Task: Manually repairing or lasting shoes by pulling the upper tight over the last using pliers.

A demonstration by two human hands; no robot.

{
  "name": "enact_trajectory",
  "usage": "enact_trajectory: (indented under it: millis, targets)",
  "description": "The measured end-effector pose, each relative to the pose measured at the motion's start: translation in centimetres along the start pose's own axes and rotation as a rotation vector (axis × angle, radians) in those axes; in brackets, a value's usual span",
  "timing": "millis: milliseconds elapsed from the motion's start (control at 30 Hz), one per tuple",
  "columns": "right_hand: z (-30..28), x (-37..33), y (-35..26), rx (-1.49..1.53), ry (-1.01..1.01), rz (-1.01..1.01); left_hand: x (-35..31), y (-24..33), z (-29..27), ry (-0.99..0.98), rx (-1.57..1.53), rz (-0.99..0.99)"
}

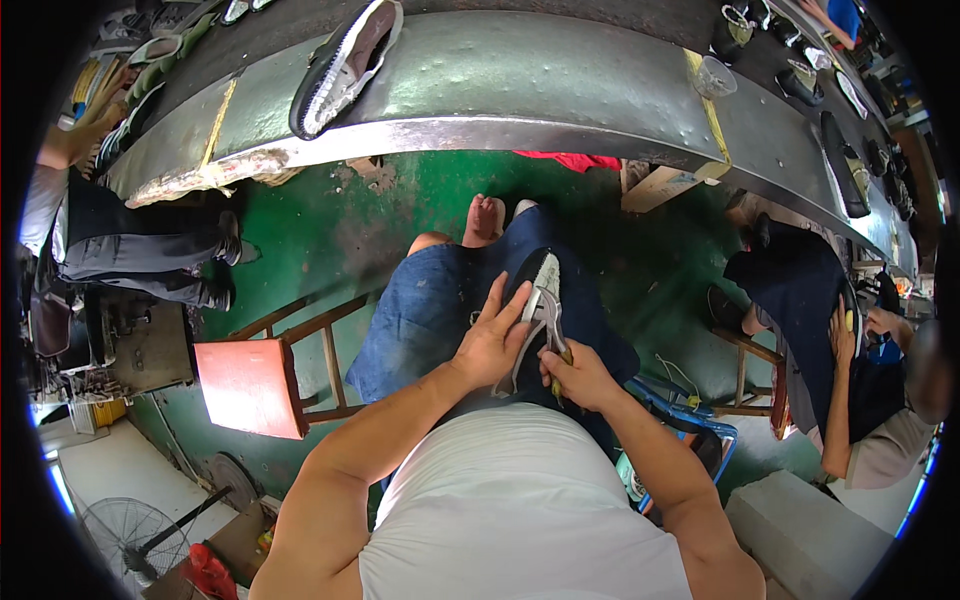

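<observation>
On the blue apron over my lap lies a shoe with a dark upper and a whitish underside, its toe pointing toward the bench. Along its left side, my left hand grips it, fingers stretched toward the toe. My right hand, closed near the heel end, holds a hand tool with a yellow grip. The tool's working end is hard to tell from the grey parts of the shoe. Ahead, another shoe, black with a pale stitched edge, rests on the metal bench.
A clear cup and several shoes stand on the bench. A red-topped stool is at my left, a blue metal frame at my right. Co-workers sit or stand on both sides. A fan is behind left.
</observation>
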State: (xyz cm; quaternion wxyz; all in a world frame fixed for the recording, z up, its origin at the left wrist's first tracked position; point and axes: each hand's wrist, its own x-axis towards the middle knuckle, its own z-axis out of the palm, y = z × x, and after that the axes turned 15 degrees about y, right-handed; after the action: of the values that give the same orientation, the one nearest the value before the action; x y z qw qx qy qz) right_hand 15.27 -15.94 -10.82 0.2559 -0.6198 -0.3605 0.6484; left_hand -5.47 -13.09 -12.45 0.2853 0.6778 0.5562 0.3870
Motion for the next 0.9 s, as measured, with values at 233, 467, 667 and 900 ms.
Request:
enact_trajectory:
  millis: [233, 467, 667, 900]
  targets:
    - [-6.7, 1.0, -1.7, 0.232, -0.458, 0.408, 1.1, 2.1, -0.6, -0.211, 0.19, -0.06]
    - [-4.5, 2.1, -4.7, -0.248, 0.045, -0.253, 1.2, 1.0, 0.3, -0.188, 0.129, -0.005]
    - [-4.1, 3.6, -7.5, -0.55, -0.057, -0.21, 1.7, 1.3, -0.7, -0.281, 0.176, 0.05]
    - [-2.7, 0.7, -6.2, -0.534, 0.113, -0.647, 0.5, 0.9, -0.1, -0.173, -0.03, -0.236]
